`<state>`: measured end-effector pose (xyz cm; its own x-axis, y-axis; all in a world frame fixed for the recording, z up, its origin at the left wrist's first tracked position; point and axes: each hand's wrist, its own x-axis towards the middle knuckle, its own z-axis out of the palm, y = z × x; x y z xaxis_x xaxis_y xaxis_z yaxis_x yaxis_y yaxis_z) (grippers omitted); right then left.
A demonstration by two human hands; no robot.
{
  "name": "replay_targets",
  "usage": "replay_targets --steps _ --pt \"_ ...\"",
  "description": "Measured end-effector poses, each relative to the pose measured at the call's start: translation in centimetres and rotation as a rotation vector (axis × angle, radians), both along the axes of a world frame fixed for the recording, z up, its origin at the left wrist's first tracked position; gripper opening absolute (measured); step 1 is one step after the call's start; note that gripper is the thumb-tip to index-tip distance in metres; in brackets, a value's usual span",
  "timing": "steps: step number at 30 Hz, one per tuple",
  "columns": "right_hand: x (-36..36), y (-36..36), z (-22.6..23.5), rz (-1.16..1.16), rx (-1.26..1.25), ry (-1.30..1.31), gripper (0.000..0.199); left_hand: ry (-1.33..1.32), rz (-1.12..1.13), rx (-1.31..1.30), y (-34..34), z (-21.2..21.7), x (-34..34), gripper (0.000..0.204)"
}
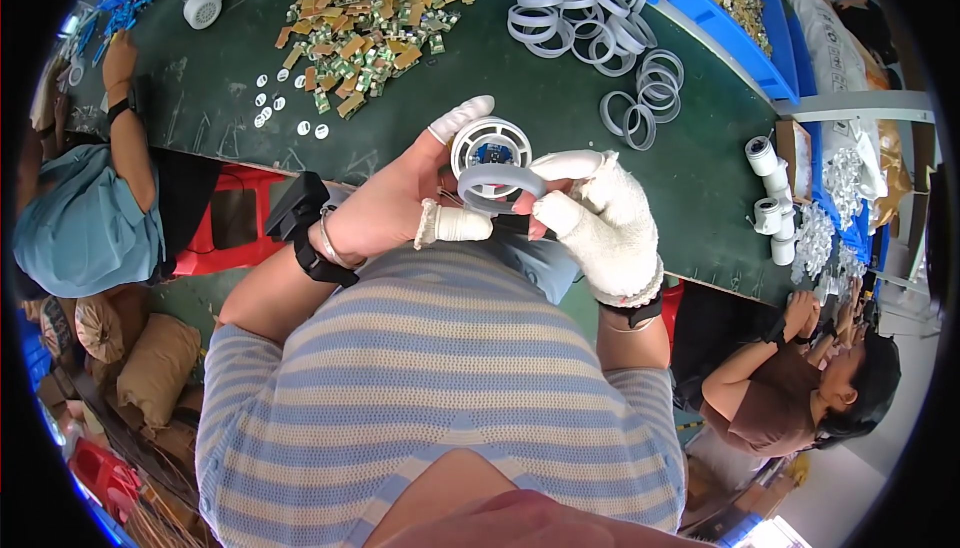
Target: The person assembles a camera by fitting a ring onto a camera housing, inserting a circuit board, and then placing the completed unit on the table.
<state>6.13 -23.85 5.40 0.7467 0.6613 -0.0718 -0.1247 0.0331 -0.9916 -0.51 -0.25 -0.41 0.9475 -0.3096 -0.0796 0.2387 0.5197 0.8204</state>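
My left hand (395, 198), with white finger covers on its thumb and a finger, is closed around a round white housing (463, 160). A small blue circuit board (494, 153) shows inside the housing's spoked rim. My right hand (612, 223), in a white knit glove with some fingertips bare, pinches a grey plastic ring (512, 178). The ring is tilted in front of the housing and overlaps its near edge. Whether ring and housing touch, I cannot tell. Both hands are above the near edge of the green table (400, 113).
A heap of small circuit boards (375, 18) lies far left of centre, with several white discs (280, 103) beside it. Loose grey rings (585, 13) are piled far right, near blue bins (720, 33). White cylindrical housings (772, 188) stand at right. Co-workers (90, 208) sit on both sides.
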Motion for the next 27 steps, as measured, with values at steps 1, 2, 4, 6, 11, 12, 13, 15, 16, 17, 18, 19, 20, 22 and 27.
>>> replay_targets --steps 1,2,4,6,11,12,13,15,16,17,18,19,20,22,27 --pt "0.0 0.1 0.1 0.001 -0.004 0.023 0.032 0.010 -0.001 0.018 0.0 0.0 0.0 0.116" --pt "0.0 0.2 0.2 0.002 -0.008 0.045 0.032 0.011 -0.001 0.017 0.0 0.0 0.0 0.116" --pt "0.0 0.2 0.3 -0.006 -0.019 0.046 0.031 0.009 0.001 0.016 -0.1 0.0 -0.1 0.115" --pt "-0.2 0.3 0.3 -0.012 -0.027 0.047 0.030 -0.015 0.017 0.038 -0.1 -0.1 -0.2 0.112" --pt "0.9 0.9 -1.6 -0.149 -0.298 -0.861 0.030 -0.032 0.101 0.022 -0.5 -0.6 -0.4 0.101" --pt "0.9 1.0 -1.3 -0.155 -0.356 -0.710 0.039 -0.057 0.095 0.051 -0.9 -0.6 -0.5 0.096" --pt "0.9 1.2 -1.9 -0.151 -0.349 -0.711 0.039 -0.083 0.080 0.079 -1.1 -0.7 -0.4 0.092" --pt "1.0 1.8 -3.5 -0.127 -0.234 -0.588 0.054 -0.146 0.030 0.283 -1.4 -0.5 -0.3 0.084" --pt "0.9 2.3 -3.0 -0.095 -0.353 -0.753 0.063 -0.212 0.039 0.410 -1.6 -0.8 -0.3 0.081" --pt "0.7 2.7 -3.9 -0.107 -0.315 -0.829 0.064 -0.277 0.045 0.538 -1.7 -0.8 -0.3 0.078" --pt "0.8 2.9 -4.0 -0.129 -0.330 -0.916 0.063 -0.446 0.153 0.568 -1.9 -0.7 -0.1 0.069" --pt "0.8 3.0 -4.0 -0.155 -0.348 -1.004 0.061 -0.444 0.159 0.574 -1.8 -0.9 0.0 0.069" --pt "0.6 3.3 -4.0 -0.151 -0.341 -1.005 0.061 -0.498 0.137 0.597 -1.6 -1.1 -0.1 0.068" --pt "0.3 3.8 -4.0 -0.188 -0.345 -0.930 0.056 -0.540 0.123 0.621 -1.5 -1.1 -0.2 0.067" --pt "1.3 4.0 -3.5 -0.108 -0.403 -0.519 0.040 -0.236 0.111 0.325 -1.0 -0.4 -1.3 0.080"
